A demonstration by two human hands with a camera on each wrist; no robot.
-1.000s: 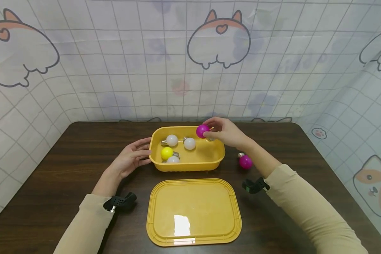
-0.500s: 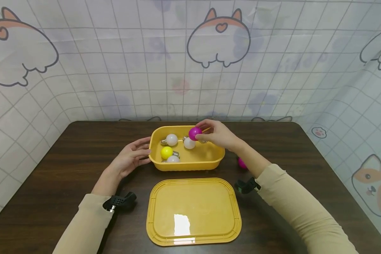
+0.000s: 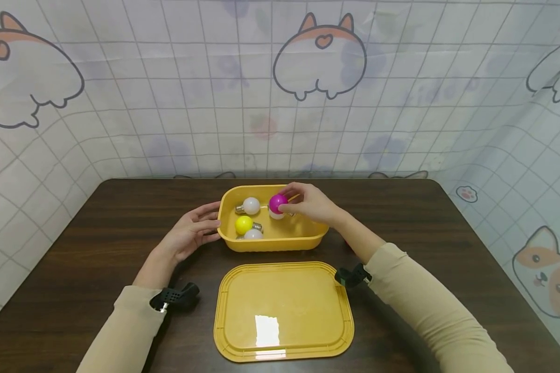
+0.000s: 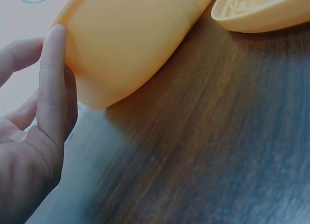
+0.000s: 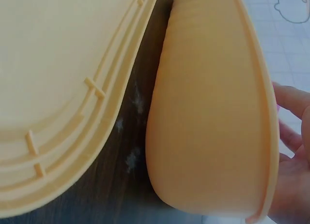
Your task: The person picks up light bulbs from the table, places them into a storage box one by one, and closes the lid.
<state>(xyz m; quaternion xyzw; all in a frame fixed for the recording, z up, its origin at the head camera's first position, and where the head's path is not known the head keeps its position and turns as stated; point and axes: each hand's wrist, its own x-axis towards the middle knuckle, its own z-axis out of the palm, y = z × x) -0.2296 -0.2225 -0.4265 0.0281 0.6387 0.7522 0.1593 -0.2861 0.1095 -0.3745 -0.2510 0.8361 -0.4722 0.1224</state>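
Table point(image 3: 121, 243), middle to lower frame: dark wood-look top, streaked grain, low sheen. Box point(image 3: 275, 245), centre: yellow plastic, smooth; outer wall reads satin in both wrist views. Tray point(image 3: 284, 290), lower centre: yellow plastic, glossy, one hard white reflection; rim ridged. Magenta bulb point(image 3: 278, 202), centre: smooth. Screw base point(image 3: 257, 227), left of centre: ridged, metallic. Sleeve point(image 3: 126, 326), lower left: matt cloth. Backdrop point(image 3: 214, 103), upper frame: printed sheet, creased.

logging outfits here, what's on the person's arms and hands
The left sleeve and right sleeve are beige. The left wrist device is black with holes; the right wrist device is black, partly green. No gloves on the left hand or right hand.
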